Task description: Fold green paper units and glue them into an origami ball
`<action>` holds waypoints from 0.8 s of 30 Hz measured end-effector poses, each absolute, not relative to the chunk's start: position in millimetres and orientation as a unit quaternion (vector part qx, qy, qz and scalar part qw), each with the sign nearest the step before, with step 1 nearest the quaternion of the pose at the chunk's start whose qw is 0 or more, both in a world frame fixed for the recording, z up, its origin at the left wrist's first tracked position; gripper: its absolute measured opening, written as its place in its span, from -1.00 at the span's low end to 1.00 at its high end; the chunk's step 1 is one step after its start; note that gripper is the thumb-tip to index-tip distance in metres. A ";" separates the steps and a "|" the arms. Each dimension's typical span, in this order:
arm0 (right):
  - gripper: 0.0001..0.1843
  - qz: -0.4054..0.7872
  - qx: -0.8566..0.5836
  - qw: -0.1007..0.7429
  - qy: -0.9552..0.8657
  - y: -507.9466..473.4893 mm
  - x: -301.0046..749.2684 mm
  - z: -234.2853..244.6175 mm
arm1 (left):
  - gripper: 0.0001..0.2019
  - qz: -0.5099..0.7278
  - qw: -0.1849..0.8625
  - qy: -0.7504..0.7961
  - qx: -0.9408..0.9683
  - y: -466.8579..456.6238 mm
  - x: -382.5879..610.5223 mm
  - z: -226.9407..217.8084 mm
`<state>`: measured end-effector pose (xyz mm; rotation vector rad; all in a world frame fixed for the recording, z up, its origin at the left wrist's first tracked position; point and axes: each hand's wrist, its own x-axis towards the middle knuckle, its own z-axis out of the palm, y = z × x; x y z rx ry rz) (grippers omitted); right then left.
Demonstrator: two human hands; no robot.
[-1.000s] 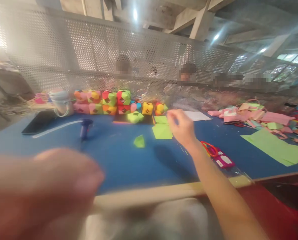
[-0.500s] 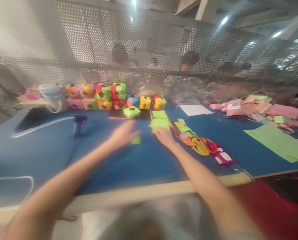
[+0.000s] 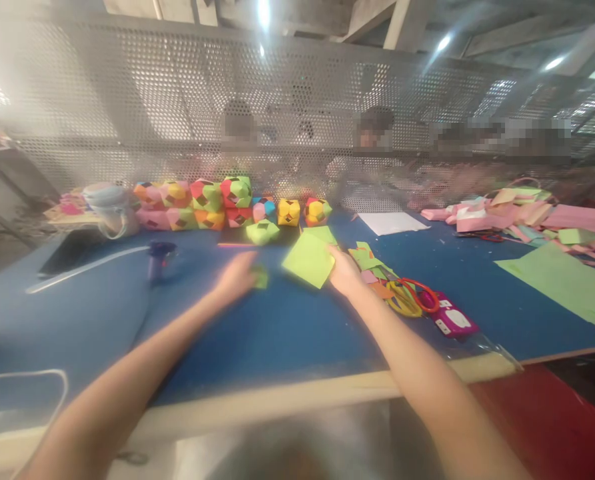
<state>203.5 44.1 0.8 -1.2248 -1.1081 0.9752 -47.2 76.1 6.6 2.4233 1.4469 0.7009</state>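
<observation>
My right hand (image 3: pixel 344 273) pinches a square green paper sheet (image 3: pixel 310 259) by its right edge and holds it tilted just above the blue table (image 3: pixel 257 327). My left hand (image 3: pixel 236 277) is blurred; its fingers close around a small folded green paper piece (image 3: pixel 260 277) low over the table. More green sheets (image 3: pixel 322 233) lie just behind the lifted one. A row of colourful folded paper cubes (image 3: pixel 212 200) stands along the far edge, with a green cube (image 3: pixel 262 231) in front of it.
Red and yellow scissors (image 3: pixel 410 297) and a pink card (image 3: pixel 454 321) lie right of my right hand among paper scraps. A blue glue stick (image 3: pixel 157 257), a dark tablet (image 3: pixel 70 250) and a white cable (image 3: pixel 22 380) are at the left. Pink and green paper piles (image 3: pixel 532 223) fill the right. People sit behind a perforated screen (image 3: pixel 297 133).
My left hand swung from close to the camera out to the folded green piece and closed on it. My right hand dropped to the green stack and lifted one sheet.
</observation>
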 end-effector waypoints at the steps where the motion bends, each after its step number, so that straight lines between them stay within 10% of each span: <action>1: -0.70 0.442 -0.513 0.566 -0.470 42.9 201.4 1.8 | -0.53 0.253 0.115 0.496 0.823 75.4 -47.5 10.7; 11: -0.71 0.537 -0.481 0.441 -0.535 20.8 197.6 20.9 | -0.61 0.339 0.380 0.440 0.739 33.4 -15.1 16.2; 24: -0.42 0.403 -0.505 0.232 -0.727 16.7 202.4 6.8 | -0.51 0.211 0.252 0.420 0.846 15.0 -3.4 -10.0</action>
